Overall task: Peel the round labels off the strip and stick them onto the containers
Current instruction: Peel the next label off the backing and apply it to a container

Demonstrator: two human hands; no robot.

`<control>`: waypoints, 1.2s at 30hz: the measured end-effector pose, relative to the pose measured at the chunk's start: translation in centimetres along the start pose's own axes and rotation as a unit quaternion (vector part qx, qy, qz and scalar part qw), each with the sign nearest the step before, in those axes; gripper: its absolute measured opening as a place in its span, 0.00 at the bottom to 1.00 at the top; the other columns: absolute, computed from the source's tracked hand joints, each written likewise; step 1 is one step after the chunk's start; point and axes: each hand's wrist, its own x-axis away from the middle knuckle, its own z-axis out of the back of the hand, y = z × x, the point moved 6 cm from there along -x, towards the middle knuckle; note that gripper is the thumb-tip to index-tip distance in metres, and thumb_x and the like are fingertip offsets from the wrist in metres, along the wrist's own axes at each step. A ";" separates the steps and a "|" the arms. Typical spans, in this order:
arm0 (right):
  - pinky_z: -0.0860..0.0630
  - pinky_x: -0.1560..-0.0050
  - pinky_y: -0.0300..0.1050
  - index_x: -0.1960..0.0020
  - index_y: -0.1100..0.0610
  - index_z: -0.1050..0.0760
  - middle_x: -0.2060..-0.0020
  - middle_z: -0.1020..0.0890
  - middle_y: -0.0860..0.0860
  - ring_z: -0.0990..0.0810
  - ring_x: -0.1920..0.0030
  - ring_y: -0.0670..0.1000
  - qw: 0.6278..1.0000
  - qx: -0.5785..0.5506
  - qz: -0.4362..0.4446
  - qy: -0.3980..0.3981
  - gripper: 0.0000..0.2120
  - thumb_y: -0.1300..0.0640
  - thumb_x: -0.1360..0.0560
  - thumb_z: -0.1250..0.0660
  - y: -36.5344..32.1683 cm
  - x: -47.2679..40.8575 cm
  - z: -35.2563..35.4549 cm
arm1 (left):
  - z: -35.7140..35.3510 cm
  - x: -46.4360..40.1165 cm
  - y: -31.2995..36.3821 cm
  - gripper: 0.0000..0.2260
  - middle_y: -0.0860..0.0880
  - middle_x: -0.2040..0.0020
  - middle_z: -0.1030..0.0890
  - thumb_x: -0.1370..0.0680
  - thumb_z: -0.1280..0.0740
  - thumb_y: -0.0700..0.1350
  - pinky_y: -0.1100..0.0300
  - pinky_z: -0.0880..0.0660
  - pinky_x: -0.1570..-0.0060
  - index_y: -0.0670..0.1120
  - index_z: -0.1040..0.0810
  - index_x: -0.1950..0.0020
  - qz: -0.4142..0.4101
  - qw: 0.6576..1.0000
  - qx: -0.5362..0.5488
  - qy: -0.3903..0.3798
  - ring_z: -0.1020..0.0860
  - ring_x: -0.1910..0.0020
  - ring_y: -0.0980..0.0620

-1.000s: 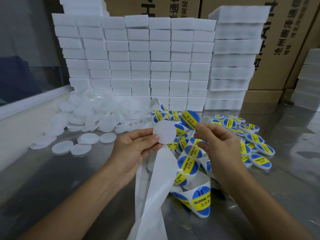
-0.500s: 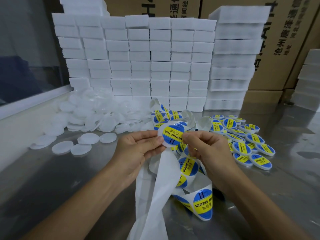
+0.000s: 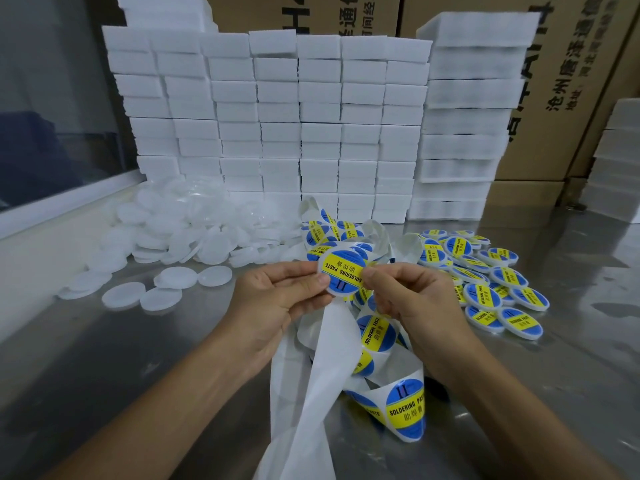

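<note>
Hands were up together over the steel table (image 3: 86, 375), both clamped on one round container (image 3: 341, 274): our left hand (image 3: 277, 299) pinched its left edge, our right hand (image 3: 412, 299) pinched the right. Its blue-and-yellow label (image 3: 343, 270) faced us, the yellow text band running tilted, low-left to high-right, with the lettering upside down. The container's underside was hidden, and we couldn't tell if the label was fully pressed down. The label strip (image 3: 374, 336) curled below, its bare backing cut off at the bottom edge. Labelled containers (image 3: 491, 285) lay right, blank ones (image 3: 180, 237) left.
</note>
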 end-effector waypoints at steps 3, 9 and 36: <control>0.27 0.69 0.33 0.61 0.55 0.15 0.73 0.21 0.50 0.28 0.73 0.43 1.000 0.004 0.005 0.004 0.04 0.56 0.29 0.26 -0.1 0.1 0.0 | 0.0 0.1 0.2 0.11 0.39 0.58 0.15 0.44 0.23 0.41 0.62 0.20 0.63 0.46 0.13 0.63 -0.007 1.000 -0.008 0.005 0.15 0.60 0.47; 0.20 0.65 0.37 0.61 0.52 0.16 0.65 0.14 0.49 0.16 0.64 0.49 0.995 0.069 0.062 0.047 0.03 0.57 0.29 0.25 -1.0 0.6 0.3 | -0.3 0.7 0.9 0.14 0.40 0.58 0.15 0.41 0.23 0.41 0.61 0.19 0.61 0.41 0.16 0.57 -0.062 0.996 -0.062 0.023 0.15 0.60 0.44; 0.19 0.67 0.40 0.46 0.53 0.19 0.59 0.14 0.48 0.15 0.65 0.50 0.997 0.039 0.060 0.020 0.24 0.46 0.39 0.24 -1.3 1.3 -1.4 | -2.2 1.4 0.6 0.24 0.24 0.51 0.23 0.38 0.27 0.36 0.55 0.19 0.57 0.37 0.22 0.42 -0.069 0.994 -0.073 -0.051 0.16 0.56 0.37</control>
